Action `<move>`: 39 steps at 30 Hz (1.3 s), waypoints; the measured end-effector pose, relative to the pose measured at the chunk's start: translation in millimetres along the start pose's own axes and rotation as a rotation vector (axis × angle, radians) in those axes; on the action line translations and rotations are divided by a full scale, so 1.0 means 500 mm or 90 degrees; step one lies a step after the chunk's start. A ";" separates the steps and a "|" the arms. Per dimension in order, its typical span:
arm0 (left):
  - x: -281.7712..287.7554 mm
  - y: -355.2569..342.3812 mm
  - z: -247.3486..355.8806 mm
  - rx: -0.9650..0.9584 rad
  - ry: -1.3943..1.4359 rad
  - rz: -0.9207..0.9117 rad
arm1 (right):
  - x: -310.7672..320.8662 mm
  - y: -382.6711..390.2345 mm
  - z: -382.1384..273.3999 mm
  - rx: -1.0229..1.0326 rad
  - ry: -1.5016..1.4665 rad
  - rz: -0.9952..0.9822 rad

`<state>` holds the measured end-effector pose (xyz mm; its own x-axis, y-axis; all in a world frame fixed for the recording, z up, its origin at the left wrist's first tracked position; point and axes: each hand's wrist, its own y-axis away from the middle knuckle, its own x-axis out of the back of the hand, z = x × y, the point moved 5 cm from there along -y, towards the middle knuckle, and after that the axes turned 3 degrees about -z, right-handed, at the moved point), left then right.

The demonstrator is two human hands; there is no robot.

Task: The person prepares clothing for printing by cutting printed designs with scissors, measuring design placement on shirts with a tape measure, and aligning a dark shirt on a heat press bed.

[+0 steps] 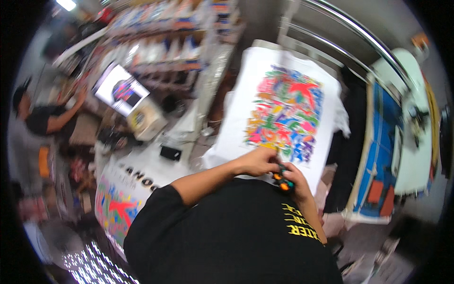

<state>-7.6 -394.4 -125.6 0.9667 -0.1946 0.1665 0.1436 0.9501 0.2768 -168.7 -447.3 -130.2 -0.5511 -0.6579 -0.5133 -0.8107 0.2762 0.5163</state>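
Observation:
A white T-shirt (pixel 231 132) lies flat ahead of me, bearing a dense multicoloured print (pixel 283 111). My left hand (pixel 257 161) is over the print's lower edge, fingers curled beside a small black tool (pixel 283 179) with orange and teal parts; what they hold is hidden. My right hand (pixel 297 180) grips that tool, which looks like a pliers-like or cutting tool, though blur hides its exact kind.
Racks of boxed items (pixel 156 21), a lit screen (pixel 120 87) and a printed sheet (pixel 113 199) are left. A co-worker (pixel 42 118) works at far left. Metal rails (pixel 340 23), black fabric (pixel 343 170) and pale padded boards (pixel 409 161) stand at right.

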 end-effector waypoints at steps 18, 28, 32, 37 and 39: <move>-0.036 0.070 0.050 -0.162 0.432 0.091 | 0.047 -0.001 -0.050 0.262 0.085 0.182; -0.002 0.066 0.139 -0.061 0.163 0.186 | -0.086 0.083 -0.139 0.327 0.729 0.135; 0.021 0.029 0.112 -0.089 0.011 0.194 | -0.087 0.068 -0.125 0.286 0.669 0.138; 0.262 0.022 0.149 -0.045 0.123 0.266 | 0.025 0.102 -0.051 0.091 0.405 0.176; 0.380 -0.012 0.145 -0.102 0.167 0.364 | 0.082 0.114 0.000 0.042 0.320 0.163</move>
<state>159.7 -454.6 -27.0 0.9168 0.3993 0.0039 -0.3988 0.9148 0.0643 -237.4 -458.8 -122.0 -0.5834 -0.8119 0.0205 -0.6828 0.5040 0.5289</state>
